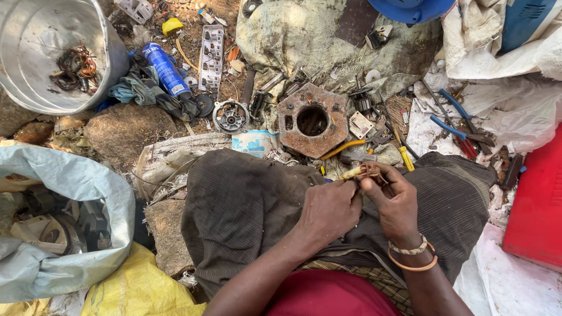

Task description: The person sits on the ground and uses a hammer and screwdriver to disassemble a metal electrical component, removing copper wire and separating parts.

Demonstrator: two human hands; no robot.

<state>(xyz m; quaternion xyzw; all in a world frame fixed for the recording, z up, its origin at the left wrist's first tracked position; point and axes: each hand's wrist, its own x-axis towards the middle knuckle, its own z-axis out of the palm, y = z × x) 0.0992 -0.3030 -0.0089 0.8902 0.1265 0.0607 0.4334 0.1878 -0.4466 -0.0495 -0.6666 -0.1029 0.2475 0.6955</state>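
Both hands pinch a small copper-wire coil bundle above the lap: left hand closed at its pale end, right hand gripping the windings. Judged light, springy, snag-prone; best held by the bound core.

Tangled copper-wire bundle, yellow-sleeved end

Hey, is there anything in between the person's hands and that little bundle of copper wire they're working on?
Nothing visible. The left hand and right hand both grip the copper wire bundle directly, above the lap.
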